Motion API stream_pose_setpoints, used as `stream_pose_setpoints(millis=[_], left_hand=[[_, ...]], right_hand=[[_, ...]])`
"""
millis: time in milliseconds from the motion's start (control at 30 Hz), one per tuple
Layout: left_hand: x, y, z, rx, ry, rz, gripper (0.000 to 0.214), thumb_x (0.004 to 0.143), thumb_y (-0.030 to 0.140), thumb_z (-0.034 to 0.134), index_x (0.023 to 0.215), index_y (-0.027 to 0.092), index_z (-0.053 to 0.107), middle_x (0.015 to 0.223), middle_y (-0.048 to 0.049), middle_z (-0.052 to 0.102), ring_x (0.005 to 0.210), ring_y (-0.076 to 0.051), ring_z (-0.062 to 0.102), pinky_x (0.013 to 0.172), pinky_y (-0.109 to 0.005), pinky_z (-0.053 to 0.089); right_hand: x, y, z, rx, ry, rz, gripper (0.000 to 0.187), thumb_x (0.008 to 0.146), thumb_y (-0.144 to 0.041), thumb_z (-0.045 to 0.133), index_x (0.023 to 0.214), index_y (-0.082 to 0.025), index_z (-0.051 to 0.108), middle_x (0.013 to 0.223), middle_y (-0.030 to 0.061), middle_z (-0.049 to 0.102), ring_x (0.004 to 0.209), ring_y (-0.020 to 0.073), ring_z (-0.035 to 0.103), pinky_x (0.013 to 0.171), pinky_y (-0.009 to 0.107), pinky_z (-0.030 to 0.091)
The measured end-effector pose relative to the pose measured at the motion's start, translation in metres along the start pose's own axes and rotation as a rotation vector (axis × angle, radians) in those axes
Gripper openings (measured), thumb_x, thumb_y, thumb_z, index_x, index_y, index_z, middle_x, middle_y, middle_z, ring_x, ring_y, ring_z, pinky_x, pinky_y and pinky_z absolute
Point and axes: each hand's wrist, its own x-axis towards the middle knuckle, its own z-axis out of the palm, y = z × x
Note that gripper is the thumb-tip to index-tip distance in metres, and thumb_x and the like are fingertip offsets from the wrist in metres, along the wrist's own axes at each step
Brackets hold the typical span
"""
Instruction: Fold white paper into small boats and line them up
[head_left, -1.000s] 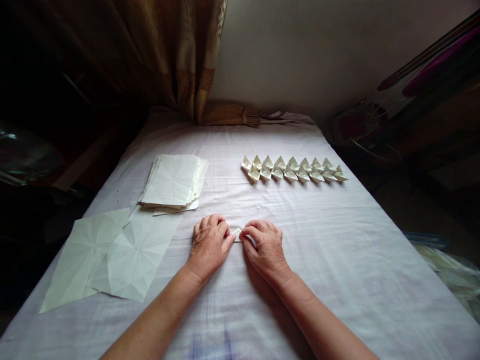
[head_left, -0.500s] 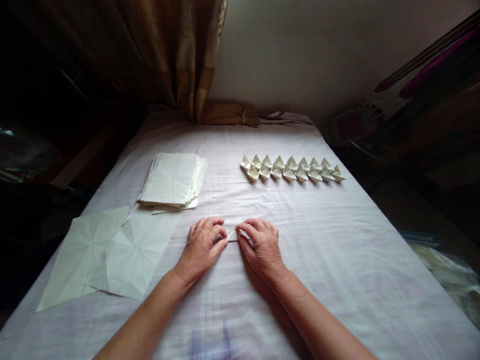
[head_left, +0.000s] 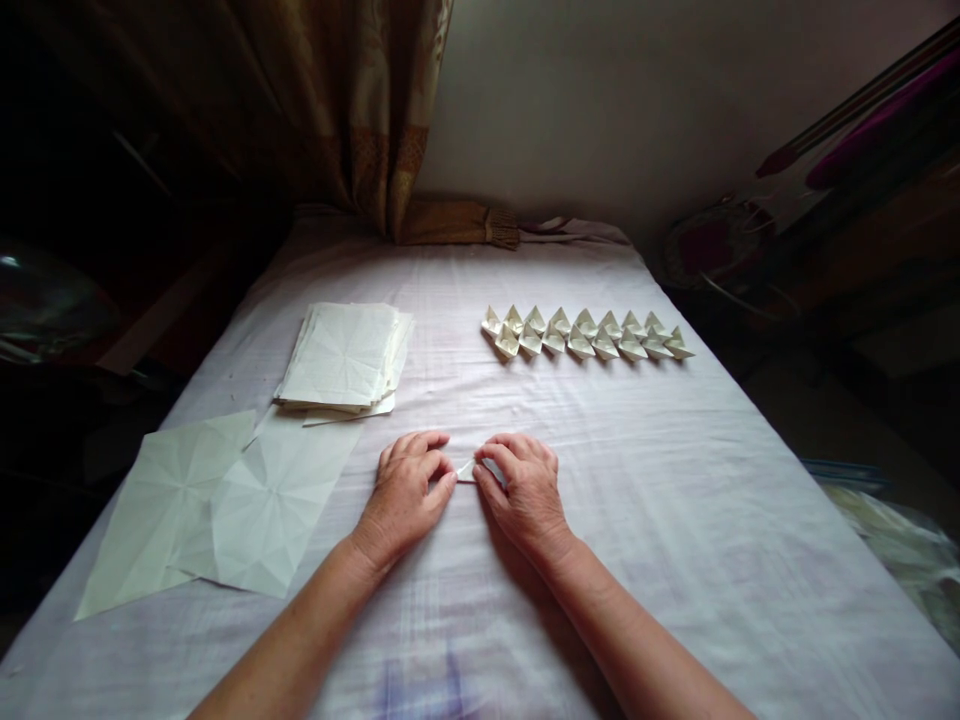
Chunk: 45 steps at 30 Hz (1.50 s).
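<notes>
Between my two hands lies a small piece of folded white paper (head_left: pixel 466 472), mostly covered by fingers. My left hand (head_left: pixel 409 487) pinches its left end with thumb and forefinger. At the other end, my right hand (head_left: pixel 523 490) is closed on the paper with thumb and fingertips. Both hands rest low over the cloth. Beyond them to the right stand several small folded paper boats (head_left: pixel 583 335), lined up in two close rows. To the left, a stack of creased paper squares (head_left: pixel 341 352) sits farther back.
Two creased sheets, one greenish (head_left: pixel 161 510) and one white (head_left: pixel 262 520), overlap at the left. A pale cloth (head_left: pixel 675 560) covers the surface. A brown curtain (head_left: pixel 375 120) hangs over the far edge, and a plastic bag (head_left: pixel 911 550) lies beyond the right edge.
Fingers of both hands shift slightly on the folded paper, and a little less of its raised point shows. The stack, sheets and boats stay in place.
</notes>
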Motion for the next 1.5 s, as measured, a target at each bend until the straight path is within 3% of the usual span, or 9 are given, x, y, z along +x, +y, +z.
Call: stream_pose_setpoints(millis=[733,933,1100,1267,1367,1500], left_hand=[[0.010,-0.003,-0.005,0.041,-0.063,-0.037,0.005,0.081,0.019,0.065,0.080,0.024,0.065,0.115,-0.0019,0.064,0.111,-0.023,0.053,0.095,-0.041,0.038],[-0.003,-0.008,-0.004,0.056,-0.013,0.265,0.020,0.092,0.025,0.059,0.108,0.033,0.069,0.113,-0.0001,0.069,0.109,-0.019,0.057,0.097,-0.039,0.036],[0.004,-0.005,-0.003,0.237,0.059,0.444,0.018,0.094,0.030,0.056,0.107,0.026,0.068,0.093,-0.0020,0.071,0.090,-0.018,0.060,0.085,-0.035,0.041],[0.012,-0.004,0.000,0.366,0.097,0.576,0.016,0.095,0.021,0.051,0.100,0.020,0.066,0.081,-0.0025,0.067,0.077,-0.018,0.060,0.076,-0.032,0.045],[0.013,-0.006,0.004,0.278,0.127,0.510,0.017,0.095,0.021,0.050,0.096,0.019,0.066,0.084,-0.0039,0.068,0.080,-0.019,0.062,0.077,-0.032,0.046],[0.020,-0.006,0.005,-0.090,0.113,0.245,0.017,0.092,0.025,0.051,0.090,0.019,0.066,0.083,-0.0040,0.069,0.077,-0.017,0.061,0.074,-0.030,0.048]], right_hand=[[0.000,0.000,0.000,0.005,0.032,-0.007,0.004,0.087,-0.024,0.064,0.087,-0.026,0.068,0.096,0.0016,0.067,0.094,0.0206,0.055,0.087,0.037,0.031],[-0.005,0.005,-0.003,-0.028,0.030,-0.069,0.012,0.088,-0.023,0.063,0.095,-0.028,0.071,0.102,0.0034,0.065,0.096,0.0208,0.055,0.088,0.037,0.033],[-0.006,0.014,-0.012,-0.014,-0.084,-0.178,0.028,0.084,-0.031,0.069,0.112,-0.027,0.067,0.113,0.0067,0.063,0.107,0.0242,0.053,0.093,0.039,0.035],[0.000,0.020,-0.016,-0.050,-0.112,-0.239,0.028,0.082,-0.031,0.072,0.110,-0.026,0.068,0.111,0.0067,0.066,0.102,0.0241,0.056,0.088,0.038,0.037],[0.005,0.022,-0.012,-0.030,-0.077,-0.281,0.015,0.088,-0.025,0.064,0.102,-0.026,0.070,0.102,0.0047,0.070,0.092,0.0210,0.059,0.084,0.036,0.038],[0.019,0.022,-0.003,0.202,-0.042,-0.191,0.015,0.091,-0.024,0.058,0.083,-0.022,0.071,0.080,0.0040,0.072,0.076,0.0173,0.062,0.073,0.030,0.043]])
